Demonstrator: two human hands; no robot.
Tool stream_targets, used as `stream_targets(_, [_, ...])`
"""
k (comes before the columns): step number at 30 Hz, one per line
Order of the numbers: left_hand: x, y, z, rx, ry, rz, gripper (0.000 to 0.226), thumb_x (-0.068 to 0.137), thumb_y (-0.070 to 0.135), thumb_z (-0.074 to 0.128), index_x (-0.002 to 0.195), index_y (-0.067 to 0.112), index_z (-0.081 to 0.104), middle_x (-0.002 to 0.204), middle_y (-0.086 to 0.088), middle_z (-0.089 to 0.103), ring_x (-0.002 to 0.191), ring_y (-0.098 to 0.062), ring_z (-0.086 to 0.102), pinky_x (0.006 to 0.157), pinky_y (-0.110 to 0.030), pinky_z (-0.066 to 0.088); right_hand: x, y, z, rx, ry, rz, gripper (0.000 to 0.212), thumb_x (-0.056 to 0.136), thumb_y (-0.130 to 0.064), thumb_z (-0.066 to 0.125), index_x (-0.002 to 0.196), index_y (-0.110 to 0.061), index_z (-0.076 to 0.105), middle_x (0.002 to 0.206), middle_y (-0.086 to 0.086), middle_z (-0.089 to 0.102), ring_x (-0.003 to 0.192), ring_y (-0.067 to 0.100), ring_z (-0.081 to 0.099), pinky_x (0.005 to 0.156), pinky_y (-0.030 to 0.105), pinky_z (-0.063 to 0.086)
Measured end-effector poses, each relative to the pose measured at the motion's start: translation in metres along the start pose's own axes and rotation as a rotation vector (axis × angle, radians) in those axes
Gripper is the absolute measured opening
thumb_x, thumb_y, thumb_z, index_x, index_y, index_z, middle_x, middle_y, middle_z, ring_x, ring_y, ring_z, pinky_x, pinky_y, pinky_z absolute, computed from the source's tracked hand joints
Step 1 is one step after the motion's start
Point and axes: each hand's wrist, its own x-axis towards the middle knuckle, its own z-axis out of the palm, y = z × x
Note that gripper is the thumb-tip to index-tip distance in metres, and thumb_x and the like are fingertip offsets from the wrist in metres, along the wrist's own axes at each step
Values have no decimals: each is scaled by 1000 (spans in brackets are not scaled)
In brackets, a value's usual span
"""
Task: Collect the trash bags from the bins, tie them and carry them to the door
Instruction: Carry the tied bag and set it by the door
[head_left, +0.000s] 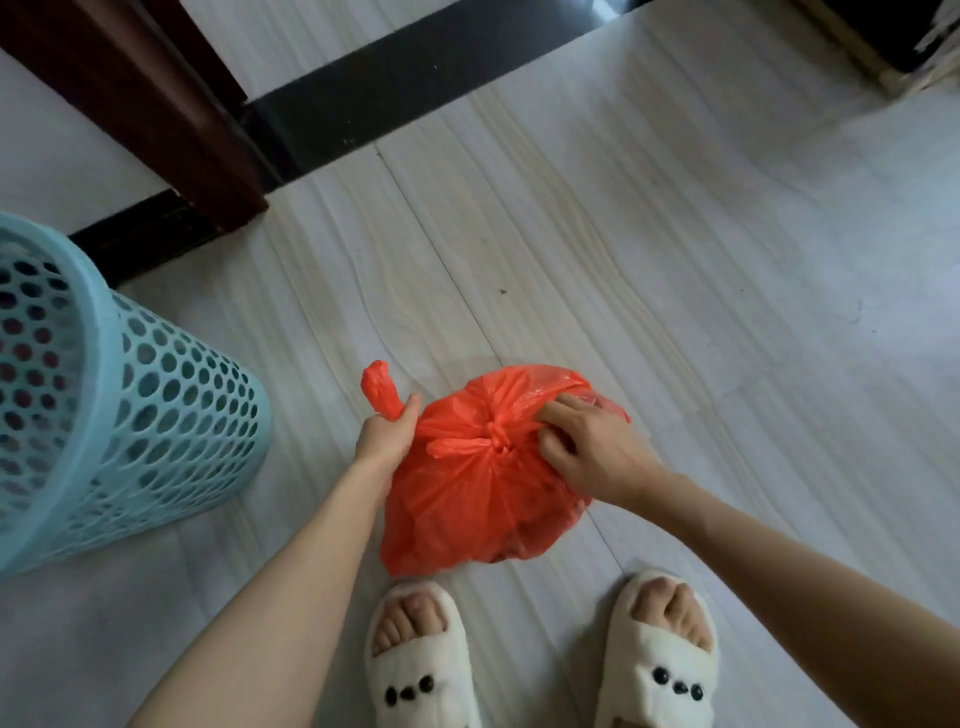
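Knot forming on the orange bag (467, 499), on the floor at six o'clock before my slippers. Left hand (387, 439) grips one twisted tail; right hand (587, 447) pinches plastic beside the knot. I'd pull both outward, evenly.

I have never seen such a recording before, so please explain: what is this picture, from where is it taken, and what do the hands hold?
There is no machine here. A camera worn on a person's head looks down at their own arms and slippers. An orange trash bag sits on the pale floor. The left hand grips one twisted end of the bag; the right hand pinches the plastic near the knot. A blue perforated bin stands to the left, beside a dark door frame.
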Motion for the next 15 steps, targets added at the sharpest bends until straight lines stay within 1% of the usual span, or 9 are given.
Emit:
stream_targets(1, [-10,3,-3,-92,-25,-31,46,82,49,58,102,7,63,94,-11,65,86,-25,59,70,-21,50,-5,-3,-5,24,-11,52,47,77,-42,25,86,-12,61,87,5,64,83,27,59,72,36,46])
stream_targets(2, [-26,10,-8,-114,-55,-65,37,85,38,60,104,6,62,93,-7,61,86,-21,55,66,-22,45,-15,-9,-15,66,-6,106,46,81,-40,29,92,-13,64,93,6,66,88,27,60,74,33,44])
stream_targets(4, [-58,25,-17,-115,-117,-106,26,85,33,62,97,10,61,95,-3,57,94,-16,49,68,-26,37,-30,-22,-31,169,-20,269,31,89,-27,40,100,-13,65,103,9,68,96,29,61,73,30,41])
stream_targets(6, [-96,49,-23,-137,-191,-175,36,84,37,62,110,12,60,101,1,56,100,-16,48,69,-25,37,-45,-41,-55,271,-8,454,25,90,-15,44,104,-9,65,108,14,68,99,33,61,73,31,41])
stream_targets(8, [-146,79,-31,-159,-218,-235,49,84,39,62,126,16,52,109,4,51,106,-20,50,87,-32,38,-65,-62,-91,380,68,621,22,89,-9,45,100,-2,63,106,19,68,98,36,61,68,29,35])
stream_targets(10, [-197,111,-37,-182,-146,-157,49,85,29,62,129,12,49,107,0,56,100,-22,54,88,-35,40,-87,-82,-135,439,154,716,19,89,-8,44,97,-1,60,103,22,67,96,38,60,67,28,33])
stream_targets(11, [-222,124,-38,-173,-98,-95,49,85,25,62,130,10,48,112,-3,58,102,-24,55,89,-34,42,-99,-93,-157,454,191,755,19,89,-8,44,96,0,59,102,22,67,95,38,60,68,30,34])
stream_targets(13, [-270,151,-40,21,-40,37,57,83,25,63,133,8,42,129,-15,54,117,-30,52,101,-38,41,-123,-109,-202,474,279,821,18,89,-9,44,96,1,58,101,23,66,95,39,60,70,34,38])
stream_targets(15, [-326,177,-40,280,-47,187,61,84,25,61,137,7,36,135,-22,46,125,-33,45,106,-39,37,-156,-123,-250,492,360,900,19,89,-10,44,96,2,57,101,24,66,94,40,60,73,37,41])
